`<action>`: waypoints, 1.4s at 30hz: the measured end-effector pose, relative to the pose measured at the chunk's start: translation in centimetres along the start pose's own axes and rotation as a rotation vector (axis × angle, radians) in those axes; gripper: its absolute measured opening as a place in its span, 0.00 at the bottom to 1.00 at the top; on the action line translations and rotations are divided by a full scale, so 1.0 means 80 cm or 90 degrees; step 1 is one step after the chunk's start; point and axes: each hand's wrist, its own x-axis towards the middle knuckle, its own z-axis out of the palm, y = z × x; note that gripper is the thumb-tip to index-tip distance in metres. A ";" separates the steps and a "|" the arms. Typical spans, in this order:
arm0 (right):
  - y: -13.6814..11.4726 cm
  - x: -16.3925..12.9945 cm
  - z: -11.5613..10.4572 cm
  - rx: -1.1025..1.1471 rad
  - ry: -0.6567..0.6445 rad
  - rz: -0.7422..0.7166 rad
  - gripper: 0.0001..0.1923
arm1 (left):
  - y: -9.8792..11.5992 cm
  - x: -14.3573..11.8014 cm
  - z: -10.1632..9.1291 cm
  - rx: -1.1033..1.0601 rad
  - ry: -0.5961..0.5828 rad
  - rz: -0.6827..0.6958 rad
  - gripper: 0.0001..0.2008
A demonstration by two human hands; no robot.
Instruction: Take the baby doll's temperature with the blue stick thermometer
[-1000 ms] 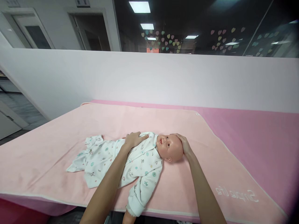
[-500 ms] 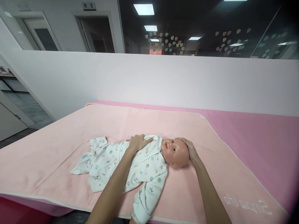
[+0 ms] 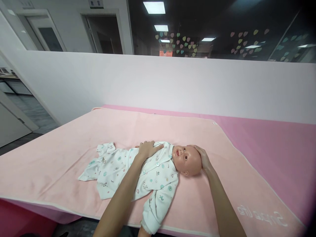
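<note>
A baby doll (image 3: pixel 187 160) lies on its back across a peach blanket (image 3: pixel 74 144), its head to the right and its legs to the left. It wears a white printed outfit (image 3: pixel 158 176) with snaps down the front. My left hand (image 3: pixel 148 149) lies flat on the doll's far side at chest and arm height, thumb spread from the fingers. Against the crown of the doll's head rests my right hand (image 3: pixel 202 157), curved along it with fingers stretched over the far side. Some of its fingers are hidden behind the head.
The blanket covers a pink mat (image 3: pixel 271 144) that shows at the back and right. A white low wall (image 3: pixel 172 85) with dark glass above it runs behind. To the left is a floor area with a door (image 3: pixel 12 121). Something red (image 3: pixel 24 219) stands at the lower left.
The view has shifted slightly, so everything sits a little further right and higher. Both hands keep their places on the doll, and the doll lies as before.
</note>
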 end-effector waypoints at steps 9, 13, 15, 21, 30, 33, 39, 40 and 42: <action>-0.005 -0.002 0.002 -0.004 0.005 0.012 0.16 | 0.000 -0.001 -0.001 0.005 0.008 0.011 0.40; -0.004 -0.001 0.001 -0.004 -0.004 0.013 0.18 | 0.001 -0.002 -0.002 0.001 0.004 0.010 0.40; -0.004 -0.001 0.001 -0.003 0.001 0.005 0.18 | 0.002 -0.002 -0.003 0.001 0.004 0.008 0.40; -0.009 -0.004 0.004 -0.004 0.002 0.019 0.17 | 0.001 -0.002 -0.002 0.006 0.009 0.020 0.40; 0.002 0.002 -0.003 -0.030 0.000 -0.020 0.18 | -0.001 0.001 0.002 0.020 0.007 0.021 0.41; 0.001 0.002 -0.003 -0.030 0.004 -0.014 0.18 | -0.002 0.002 0.002 0.017 0.007 0.021 0.41; 0.000 0.003 -0.002 -0.035 -0.007 -0.017 0.19 | -0.001 0.002 0.001 0.018 0.005 0.021 0.41; 0.000 0.003 -0.002 -0.035 -0.010 -0.013 0.19 | -0.001 0.002 0.001 0.018 0.004 0.020 0.41; 0.000 0.004 -0.003 -0.038 -0.010 -0.011 0.19 | 0.000 0.002 0.001 0.017 0.001 0.020 0.40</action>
